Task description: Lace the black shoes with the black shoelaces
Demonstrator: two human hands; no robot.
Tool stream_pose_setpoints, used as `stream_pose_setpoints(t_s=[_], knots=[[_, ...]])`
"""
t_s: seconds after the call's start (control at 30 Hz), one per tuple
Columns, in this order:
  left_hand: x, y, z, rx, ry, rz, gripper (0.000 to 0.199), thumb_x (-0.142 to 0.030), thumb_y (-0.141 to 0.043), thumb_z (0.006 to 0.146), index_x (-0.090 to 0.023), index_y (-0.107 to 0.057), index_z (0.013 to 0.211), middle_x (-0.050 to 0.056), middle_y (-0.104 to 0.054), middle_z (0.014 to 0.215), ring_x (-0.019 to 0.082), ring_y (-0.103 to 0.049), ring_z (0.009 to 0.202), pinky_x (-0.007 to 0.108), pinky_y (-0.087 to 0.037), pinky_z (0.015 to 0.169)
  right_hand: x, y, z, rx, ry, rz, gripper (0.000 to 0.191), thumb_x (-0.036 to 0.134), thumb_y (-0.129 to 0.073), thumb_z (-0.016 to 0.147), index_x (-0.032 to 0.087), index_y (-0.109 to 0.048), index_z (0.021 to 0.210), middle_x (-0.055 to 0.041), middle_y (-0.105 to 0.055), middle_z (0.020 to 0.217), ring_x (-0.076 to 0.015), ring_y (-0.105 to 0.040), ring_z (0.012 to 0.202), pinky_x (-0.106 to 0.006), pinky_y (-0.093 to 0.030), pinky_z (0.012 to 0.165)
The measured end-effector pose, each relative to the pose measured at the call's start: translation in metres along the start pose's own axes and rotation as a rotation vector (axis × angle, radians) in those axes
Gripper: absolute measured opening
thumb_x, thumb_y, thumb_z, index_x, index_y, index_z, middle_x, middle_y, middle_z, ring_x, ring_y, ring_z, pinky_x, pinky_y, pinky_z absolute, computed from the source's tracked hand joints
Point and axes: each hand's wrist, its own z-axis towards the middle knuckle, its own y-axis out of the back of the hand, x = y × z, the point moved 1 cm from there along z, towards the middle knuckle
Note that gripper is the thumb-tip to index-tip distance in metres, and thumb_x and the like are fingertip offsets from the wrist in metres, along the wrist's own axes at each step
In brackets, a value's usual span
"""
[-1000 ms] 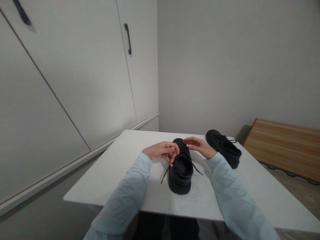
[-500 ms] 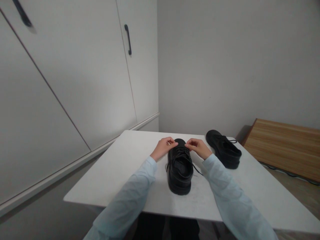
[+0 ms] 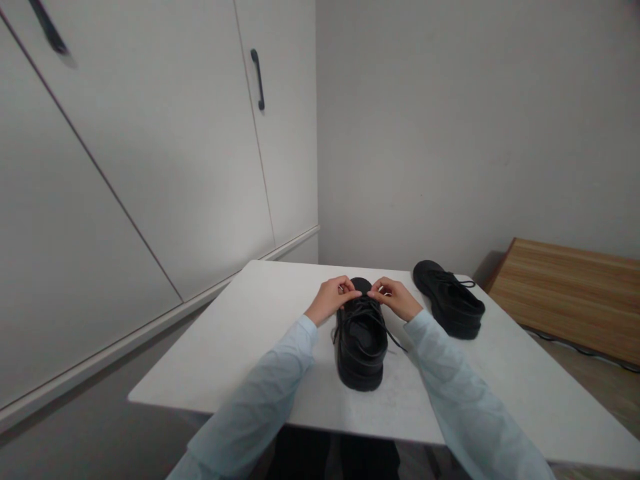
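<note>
A black lace-up shoe [image 3: 360,375] stands on the white table in front of me, its heel toward me and its toe pointing away. Both my hands are at the front end of its lacing. My left hand [image 3: 332,297] comes in from the left, thumb and finger pinched on the black shoelace [image 3: 396,339]. From the right, my right hand [image 3: 393,297] pinches close beside it, the fingertips almost meeting. The strand between the fingers is hard to make out against the dark shoe. Loose lace ends hang down both sides of the shoe.
A second black shoe [image 3: 454,308] stands at the back right of the white table [image 3: 240,333]. Farther right is a wood-grain board [image 3: 575,293]. White cabinet doors [image 3: 150,133] with dark handles rise on the left, and a grey wall [image 3: 450,133] stands behind.
My fingertips have drawn slightly closer together over the front of the lacing, the left hand shifting right. Both shoes keep their places on the table.
</note>
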Motion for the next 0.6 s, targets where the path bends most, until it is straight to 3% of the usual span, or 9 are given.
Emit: stream_pose_setpoints(t_s=[0.33,0.6], knots=[[-0.0049,-0.0009,-0.0012,0.005,0.029,0.026,0.023,-0.037,-0.058,0.074,-0.016,-0.050,0.070,-0.005,-0.049,0.059,0.008,-0.047,0.048,0.019,-0.038,0.045,-0.0029,0.0011,-0.0010,0.035,0.025,-0.044,0.032,0.050,-0.059,0.072,0.018,-0.054,0.070,-0.0004,-0.053,0.066,-0.0153,-0.052,0.065,-0.028,-0.044,0.058],[-0.0096,0.0029,-0.0023,0.032,0.074,0.187,0.018,-0.031,-0.048,0.082,-0.018,-0.046,0.070,-0.005,-0.049,0.059,0.009,-0.048,0.050,0.022,-0.038,0.053,-0.0077,0.0023,-0.0022,0.064,-0.001,-0.057,0.031,0.050,-0.055,0.075,0.020,-0.051,0.071,0.0007,-0.051,0.064,-0.0146,-0.049,0.062,-0.028,-0.041,0.058]])
